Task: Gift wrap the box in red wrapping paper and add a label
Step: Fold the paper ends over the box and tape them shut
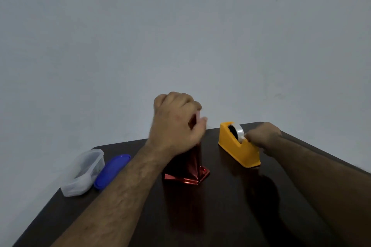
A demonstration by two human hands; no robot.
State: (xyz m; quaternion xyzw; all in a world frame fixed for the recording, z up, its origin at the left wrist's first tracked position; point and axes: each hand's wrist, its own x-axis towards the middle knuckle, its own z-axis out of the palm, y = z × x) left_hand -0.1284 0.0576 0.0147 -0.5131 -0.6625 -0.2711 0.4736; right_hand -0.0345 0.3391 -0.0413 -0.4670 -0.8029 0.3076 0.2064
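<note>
A box wrapped in shiny red paper (pixel 187 168) stands upright on end in the middle of the dark table (pixel 220 216). Loose folds of the paper flare out at its base. My left hand (pixel 176 120) grips its top, fingers curled over the paper, and hides the upper part. To the right stands a yellow tape dispenser (pixel 236 148) with a roll of clear tape (pixel 239 131). My right hand (pixel 263 135) pinches the tape end at the dispenser's cutter. No label is in view.
At the table's left edge sits a clear plastic container (pixel 84 172) with its blue lid (pixel 111 170) lying beside it. A pale wall rises right behind the table's far edge. The table's right edge runs diagonally past my right forearm.
</note>
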